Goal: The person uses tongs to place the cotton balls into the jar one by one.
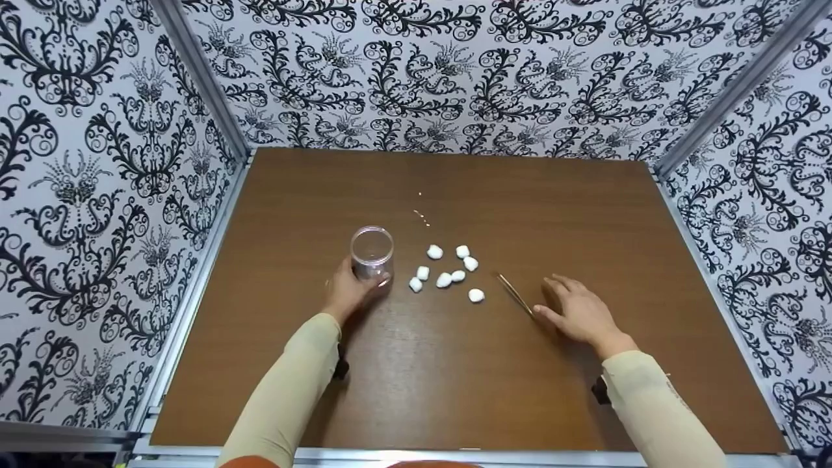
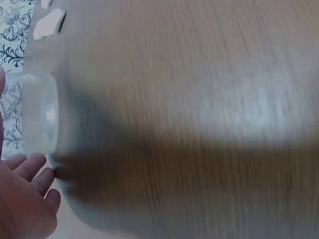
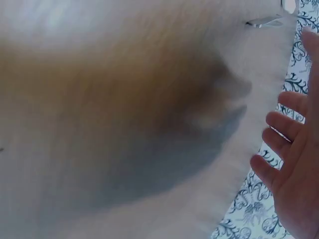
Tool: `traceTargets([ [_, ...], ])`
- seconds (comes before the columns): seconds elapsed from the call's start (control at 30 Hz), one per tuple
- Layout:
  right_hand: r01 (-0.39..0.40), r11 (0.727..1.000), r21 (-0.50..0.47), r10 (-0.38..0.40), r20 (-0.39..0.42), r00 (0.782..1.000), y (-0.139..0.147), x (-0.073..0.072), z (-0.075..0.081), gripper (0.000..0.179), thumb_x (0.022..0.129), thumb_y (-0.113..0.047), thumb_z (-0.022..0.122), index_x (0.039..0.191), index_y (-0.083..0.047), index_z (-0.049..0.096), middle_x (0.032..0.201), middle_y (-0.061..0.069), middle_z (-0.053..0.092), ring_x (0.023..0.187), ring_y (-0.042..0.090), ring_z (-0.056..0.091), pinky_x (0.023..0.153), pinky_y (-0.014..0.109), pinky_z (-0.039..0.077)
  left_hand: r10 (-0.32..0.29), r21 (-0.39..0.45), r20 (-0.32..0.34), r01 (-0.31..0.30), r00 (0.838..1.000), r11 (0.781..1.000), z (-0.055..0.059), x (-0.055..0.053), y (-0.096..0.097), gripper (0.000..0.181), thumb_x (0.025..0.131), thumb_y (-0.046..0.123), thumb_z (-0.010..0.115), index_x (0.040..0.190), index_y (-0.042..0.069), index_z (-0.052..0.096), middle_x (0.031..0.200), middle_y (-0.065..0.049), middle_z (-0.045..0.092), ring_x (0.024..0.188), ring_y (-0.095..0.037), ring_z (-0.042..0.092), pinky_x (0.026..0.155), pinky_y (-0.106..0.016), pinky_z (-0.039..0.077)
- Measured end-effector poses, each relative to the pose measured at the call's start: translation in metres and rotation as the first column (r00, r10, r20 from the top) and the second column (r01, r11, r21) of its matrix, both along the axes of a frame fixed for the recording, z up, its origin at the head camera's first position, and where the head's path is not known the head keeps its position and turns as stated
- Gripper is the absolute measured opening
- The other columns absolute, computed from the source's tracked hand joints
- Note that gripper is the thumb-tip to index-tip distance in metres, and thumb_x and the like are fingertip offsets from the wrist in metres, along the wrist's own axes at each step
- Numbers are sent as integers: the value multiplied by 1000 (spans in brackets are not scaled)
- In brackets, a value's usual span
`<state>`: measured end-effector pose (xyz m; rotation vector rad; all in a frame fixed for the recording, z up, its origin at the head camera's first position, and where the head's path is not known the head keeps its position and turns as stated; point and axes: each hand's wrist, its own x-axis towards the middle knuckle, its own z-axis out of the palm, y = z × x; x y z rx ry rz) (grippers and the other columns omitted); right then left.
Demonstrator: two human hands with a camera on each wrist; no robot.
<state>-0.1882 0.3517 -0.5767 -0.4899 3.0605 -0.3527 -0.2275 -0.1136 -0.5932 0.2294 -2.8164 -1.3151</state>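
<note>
The table is a warm brown with streaky wood grain, and the little puffs on it are plain white, while the cup to their left is clear and the tweezers to their right look kinda brassy gold from the head view. Wallpaper far, left and right is white with loud black floral scrolls, plus silver-grey corner posts. Both sleeves are pale cream, with orange-red fabric at the near edge.
</note>
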Motion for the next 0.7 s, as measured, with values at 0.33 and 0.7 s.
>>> traceTargets([
  [0.33, -62, 994, 95, 61, 20, 998, -31, -16, 5, 57, 83, -51, 61, 123, -9, 58, 120, 14, 56, 111, 34, 50, 82, 53, 43, -1, -28, 21, 1, 1000, 1000, 2, 1, -3, 87, 65, 58, 74, 132, 10, 46, 124, -9, 55, 113, -28, 50, 93, -45, 37],
  [0.7, -95, 989, 117, 107, -98, 989, -54, -22, -7, 27, 82, -34, 69, 90, -9, 63, 81, 3, 56, 69, 23, 58, 58, 44, 47, -17, -57, 41, 19, 999, 998, 2, 0, -4, 90, 67, 58, 73, 136, 10, 41, 124, -12, 55, 113, -31, 51, 93, -46, 36],
])
